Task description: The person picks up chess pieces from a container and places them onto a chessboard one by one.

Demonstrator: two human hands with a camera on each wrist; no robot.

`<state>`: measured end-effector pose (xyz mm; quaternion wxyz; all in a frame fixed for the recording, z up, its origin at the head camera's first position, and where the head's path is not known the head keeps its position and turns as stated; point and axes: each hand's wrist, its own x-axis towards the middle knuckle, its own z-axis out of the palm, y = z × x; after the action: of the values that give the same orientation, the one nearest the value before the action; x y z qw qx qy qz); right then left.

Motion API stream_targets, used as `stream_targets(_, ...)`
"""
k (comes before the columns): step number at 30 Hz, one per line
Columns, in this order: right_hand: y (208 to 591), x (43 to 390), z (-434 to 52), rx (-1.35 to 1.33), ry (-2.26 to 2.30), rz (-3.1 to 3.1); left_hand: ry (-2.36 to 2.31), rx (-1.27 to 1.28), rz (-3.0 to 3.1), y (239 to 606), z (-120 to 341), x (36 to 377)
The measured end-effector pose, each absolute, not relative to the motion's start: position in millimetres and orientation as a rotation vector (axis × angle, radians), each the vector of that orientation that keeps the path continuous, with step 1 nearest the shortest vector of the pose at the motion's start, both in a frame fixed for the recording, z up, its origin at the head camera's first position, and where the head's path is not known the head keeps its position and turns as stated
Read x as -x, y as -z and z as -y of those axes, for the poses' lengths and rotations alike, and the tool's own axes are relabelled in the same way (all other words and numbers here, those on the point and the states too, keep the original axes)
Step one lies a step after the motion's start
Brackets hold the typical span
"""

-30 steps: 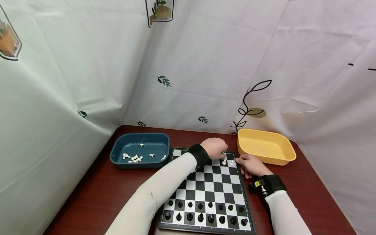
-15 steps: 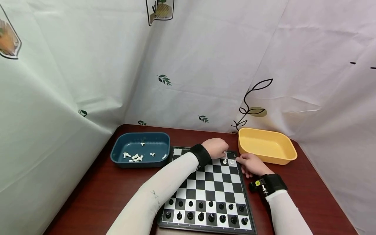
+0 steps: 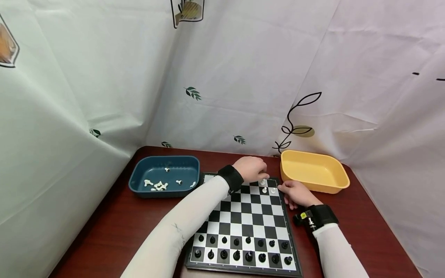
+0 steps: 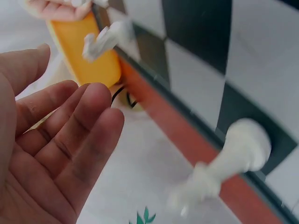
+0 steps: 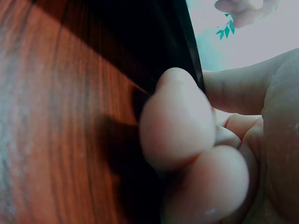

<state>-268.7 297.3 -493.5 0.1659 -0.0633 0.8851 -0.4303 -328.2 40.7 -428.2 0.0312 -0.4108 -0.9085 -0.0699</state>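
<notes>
My left hand (image 3: 249, 169) hovers over the far edge of the black-and-white chessboard (image 3: 248, 219). In the left wrist view its fingers (image 4: 93, 121) are loosely bent, with nothing between them and the thumb. Two white chess pieces stand near the board's rim there: one like a knight (image 4: 105, 39), and a taller collared piece (image 4: 224, 161). In the head view a white piece (image 3: 262, 182) stands just below the left fingertips, with two more white pieces (image 3: 264, 190) close by. My right hand (image 3: 299, 194) grips the board's right edge near the far corner.
A blue tray (image 3: 135, 189) with several white chess pieces (image 3: 160, 186) lies left of the board. Behind my right hand sits a yellow tray (image 3: 314, 172). Two rows of black chess pieces (image 3: 248, 255) stand at the near side. A patterned cloth (image 3: 222, 92) hangs behind the table.
My left hand has let go of a white chess piece and drawn slightly left and back; the piece now stands uncovered on the board. The right hand stays at the board's edge.
</notes>
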Motion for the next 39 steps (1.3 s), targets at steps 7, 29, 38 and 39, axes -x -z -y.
stream_targets(7,492.2,267.6,-296.2,0.173,1.222,-2.525,0.275,1.179,2.751,403.5,-9.7,327.2)
stream_targets(29,492.3,264.3,-296.0,0.186,1.225,-2.532,0.598,0.761,2.645,377.1,127.8,314.4)
stream_targets(38,491.6,264.1,-295.5,0.179,1.231,-2.529,0.624,0.629,2.67,387.0,174.8,308.9)
stream_targets(39,491.6,264.2,-295.3,0.178,1.23,-2.529,0.621,0.618,2.669,388.2,179.1,308.5)
